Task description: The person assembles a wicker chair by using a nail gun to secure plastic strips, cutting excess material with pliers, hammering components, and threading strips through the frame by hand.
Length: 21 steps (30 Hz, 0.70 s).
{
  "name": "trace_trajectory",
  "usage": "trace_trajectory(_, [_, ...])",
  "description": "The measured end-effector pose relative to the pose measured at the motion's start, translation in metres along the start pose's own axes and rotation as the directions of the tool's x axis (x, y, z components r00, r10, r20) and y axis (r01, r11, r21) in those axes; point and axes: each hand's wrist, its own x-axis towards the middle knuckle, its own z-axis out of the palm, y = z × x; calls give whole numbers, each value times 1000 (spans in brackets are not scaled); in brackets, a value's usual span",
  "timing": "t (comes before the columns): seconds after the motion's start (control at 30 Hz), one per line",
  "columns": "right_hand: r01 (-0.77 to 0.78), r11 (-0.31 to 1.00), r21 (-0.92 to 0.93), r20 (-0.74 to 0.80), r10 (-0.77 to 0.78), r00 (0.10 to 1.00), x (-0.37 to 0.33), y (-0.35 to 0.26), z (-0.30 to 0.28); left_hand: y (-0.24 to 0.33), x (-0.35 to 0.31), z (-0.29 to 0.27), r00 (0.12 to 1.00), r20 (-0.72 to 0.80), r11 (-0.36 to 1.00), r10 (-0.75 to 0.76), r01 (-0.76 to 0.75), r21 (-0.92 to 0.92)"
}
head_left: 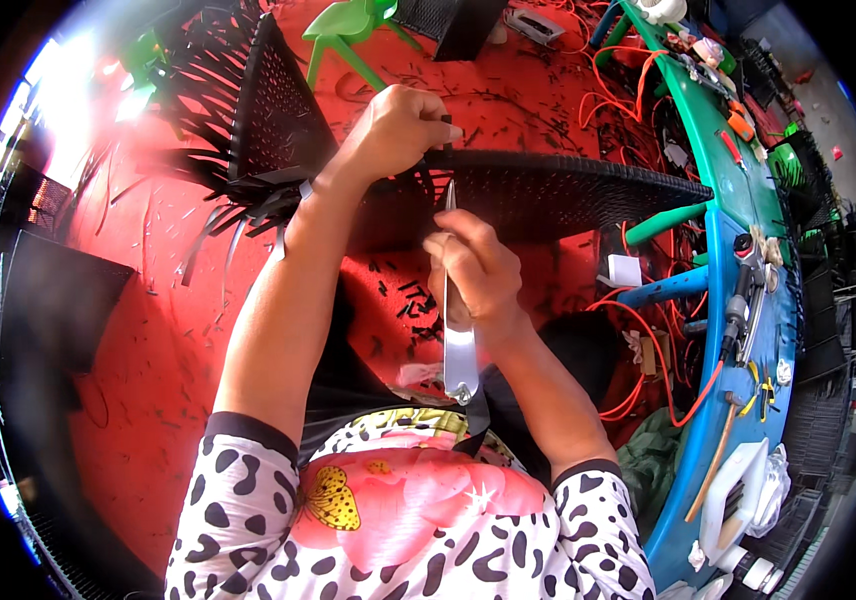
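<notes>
A black woven wicker panel (568,190) stretches across in front of me, with loose black strips (213,175) fanning out at its left. At the panel's top edge my left hand (398,130) is closed, its thumb and fingers pinching a short dark strip end (447,132). Just below and to the right, my right hand (478,265) grips a long, flat silver metal tool with a pointed tip (460,365). The tip points up beside the panel's rim; its broad, rounded end hangs toward my lap. The fingers hide part of its middle.
Black strip offcuts (413,298) litter the red floor (168,330). A green stool (343,40) stands ahead. Along the right run a green table (718,150) and a blue table (718,400) holding tools, with orange cords (638,330) trailing beneath.
</notes>
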Motion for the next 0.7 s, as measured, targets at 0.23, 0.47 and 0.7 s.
trace_trajectory(0.23, [-38,999,-9,75,39,996,-3,4,11,2,-2,-1,1000,10,1000,21,-21,1])
trace_trajectory(0.47, [114,978,-174,25,-111,994,7,4,15,3,-6,-1,999,32,1000,3,-3,-1])
trace_trajectory(0.7, [121,954,-275,89,-100,991,9,-5,15,1,-7,2,999,23,999,38,-38,-15])
